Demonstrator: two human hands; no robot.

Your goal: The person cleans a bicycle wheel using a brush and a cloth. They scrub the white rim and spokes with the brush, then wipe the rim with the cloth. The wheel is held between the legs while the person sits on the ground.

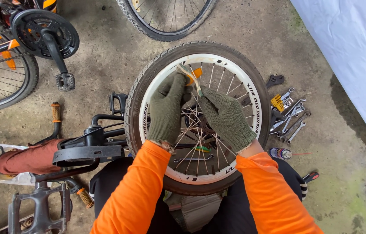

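Note:
A small bicycle wheel [148, 82] with a black tyre, white rim and thin spokes stands upright between my knees. Both my hands wear green knitted gloves, with orange sleeves behind them. My left hand [168, 108] is closed on an orange-handled tool [197, 73] with a worn brush-like tip, held against the spokes near the top of the rim. My right hand [225, 118] rests on the spokes just right of it, fingertips pinching near the tool's shaft. The hub is mostly hidden behind my hands.
Several wrenches [293, 119] and a spray can [280, 153] lie on the concrete to the right. A bicycle frame with pedals [40, 210] lies at the left, another bike's crank [46, 32] at upper left, a second wheel [165, 19] above. White sheet [356, 56] at right.

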